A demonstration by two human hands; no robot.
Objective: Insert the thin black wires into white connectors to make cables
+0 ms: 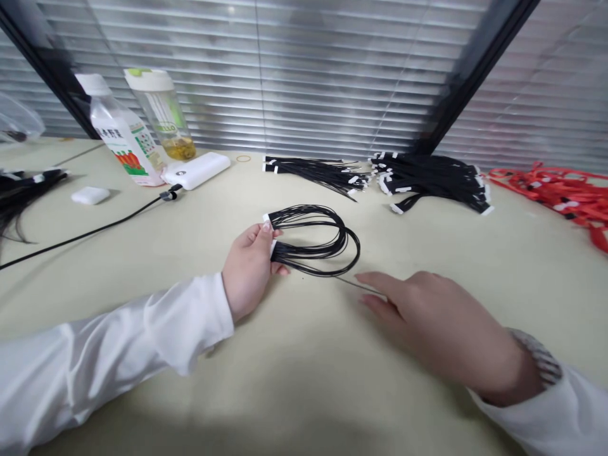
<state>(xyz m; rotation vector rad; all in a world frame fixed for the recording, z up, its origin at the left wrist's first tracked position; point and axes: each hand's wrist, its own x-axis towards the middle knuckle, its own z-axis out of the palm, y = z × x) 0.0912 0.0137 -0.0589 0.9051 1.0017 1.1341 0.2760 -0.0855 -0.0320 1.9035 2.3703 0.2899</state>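
Observation:
My left hand (251, 269) is closed on a wire harness (349, 244), a bundle of thin black wires bent into a loop. White connectors sit at the wire ends, one by the thumb and one lower down, partly covered by the fingers. To the right of the loop, my right hand (432, 323) is slightly blurred, with thumb and forefinger drawn together. A thin dark strand (356, 284) runs from the loop's lower edge in between those fingers. Whether it is a wire of the bundle or a separate thin tool, I cannot make out.
Behind the loop lie black wire bundles (323, 174) and a larger pile of black harnesses (432, 180). Red harnesses (565, 196) lie far right. At the left stand a drink bottle (126, 142) and a clear tumbler (166, 120), near a white power bank (202, 170) with a black cable (109, 225).

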